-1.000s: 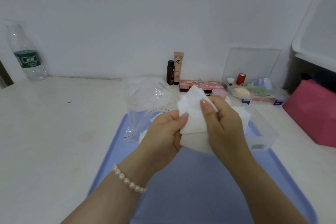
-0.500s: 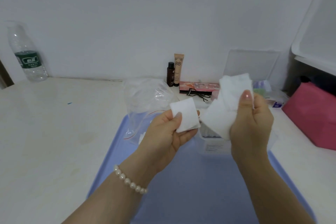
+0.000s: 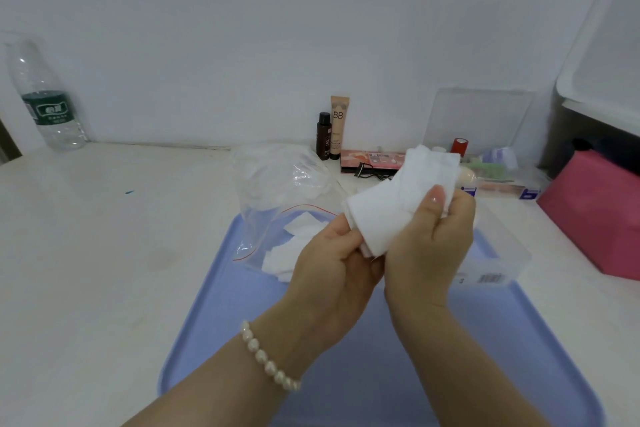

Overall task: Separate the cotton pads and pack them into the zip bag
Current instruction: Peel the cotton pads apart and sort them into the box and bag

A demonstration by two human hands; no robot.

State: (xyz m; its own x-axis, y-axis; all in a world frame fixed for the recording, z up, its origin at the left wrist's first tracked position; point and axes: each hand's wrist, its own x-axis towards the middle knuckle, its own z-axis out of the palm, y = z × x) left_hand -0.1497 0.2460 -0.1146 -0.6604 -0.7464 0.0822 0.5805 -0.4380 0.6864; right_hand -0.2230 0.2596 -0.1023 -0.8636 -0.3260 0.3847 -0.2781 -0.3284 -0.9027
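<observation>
Cotton pads [image 3: 401,204], a white stack of them, are being held up between both hands above the blue tray [image 3: 214,315]. The right hand [image 3: 429,246] is gripping the stack, its thumb curled over the front and pressing near the right edge; its other fingers are lying behind the pads and cannot be seen. The left hand [image 3: 332,270] is pinching the stack's lower left corner, with its fingertips hidden behind the pads and the right hand's heel. How many pads are in the stack is hard to tell, since their edges are blurring into one white mass. The stack's long axis is running diagonally, its lower end pointing down toward the wrists and its upper end tilting up and to the right, toward the back wall.

Behind the left hand the zip bag [image 3: 277,191] is lying on the tray's far left corner, its red-lined mouth gaping toward the hands, with several loose white pads showing through the clear plastic; the left hand is covering the nearest of them. A clear plastic box [image 3: 498,263] is sitting on the tray behind the right hand, which is hiding most of it. A pearl bracelet [image 3: 268,359] is circling the left wrist.
</observation>
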